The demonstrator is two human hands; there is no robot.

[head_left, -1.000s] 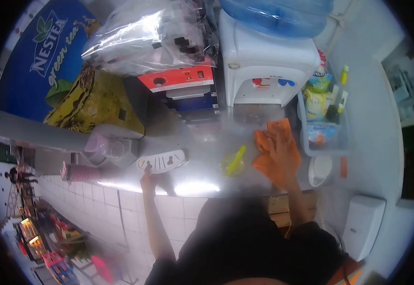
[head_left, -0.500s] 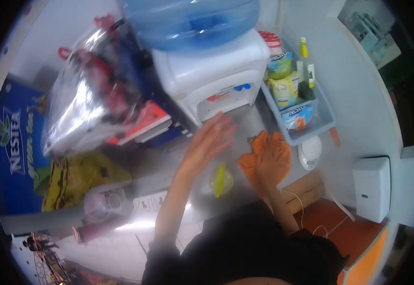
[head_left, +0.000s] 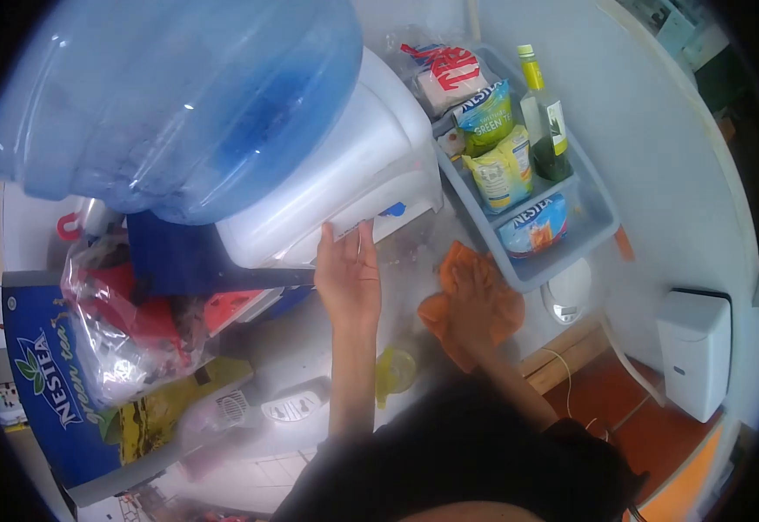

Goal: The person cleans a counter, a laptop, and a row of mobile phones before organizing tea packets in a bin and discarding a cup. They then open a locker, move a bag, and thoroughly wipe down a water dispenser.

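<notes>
My left hand (head_left: 350, 274) is at the front of a white water dispenser (head_left: 336, 174), palm turned up and fingers apart, fingertips right at its lower front edge. A large blue water bottle (head_left: 188, 96) sits on top of the dispenser. My right hand (head_left: 473, 304) presses a crumpled orange cloth (head_left: 505, 313) onto the metal counter (head_left: 297, 339), its fingers over the folds. Between my forearms stands a small clear cup with a yellow-green part (head_left: 394, 370).
Right of the dispenser, a grey-blue bin (head_left: 601, 230) holds Nestea packets and a green bottle (head_left: 545, 130). A white scale (head_left: 568, 291) lies beside it. At left are a plastic bag (head_left: 127, 322), a blue Nestea panel (head_left: 44, 365) and a yellow bag (head_left: 175, 409).
My left hand has moved from over the counter to the dispenser's front edge. The dispenser and bottle appear larger, turned and farther left. My right hand stays on the cloth, shifted slightly left.
</notes>
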